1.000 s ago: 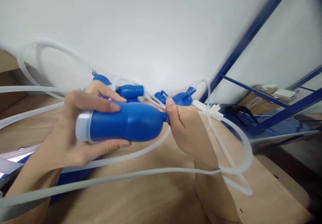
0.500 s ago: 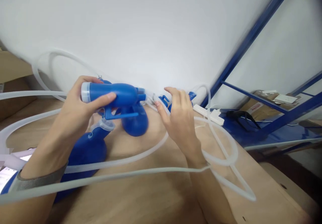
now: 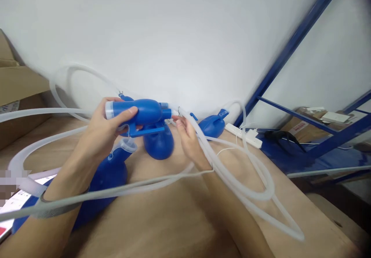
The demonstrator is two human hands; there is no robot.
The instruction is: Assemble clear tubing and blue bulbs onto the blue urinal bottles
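Note:
My left hand point(image 3: 101, 128) is wrapped round a blue plastic bottle point(image 3: 140, 110), holding it sideways above the table. The bottle has a translucent collar at its left end, a flat blue handle strip beneath, and short spouts at its right end. Just right of those spouts, my right hand point(image 3: 189, 140) is closed on a translucent tube point(image 3: 216, 161) with its fingertips together. Whether the tube touches a spout I cannot tell. Beneath the held bottle stands a round blue bottle point(image 3: 159, 144). Another blue bottle point(image 3: 111, 173) with a clear-rimmed mouth lies partly behind my left forearm.
A further blue bottle point(image 3: 213, 125) lies near the wall beside a white power strip point(image 3: 245, 135). Loose tube loops cross both forearms and the wooden table point(image 3: 162, 219). A cardboard box point(image 3: 23, 86) is at left, a blue metal rack point(image 3: 290, 53) at right.
My right hand has come left and lower, to the bottle's spouts, and its spread fingers have closed on the tube. The left hand keeps its hold; the view has shifted slightly.

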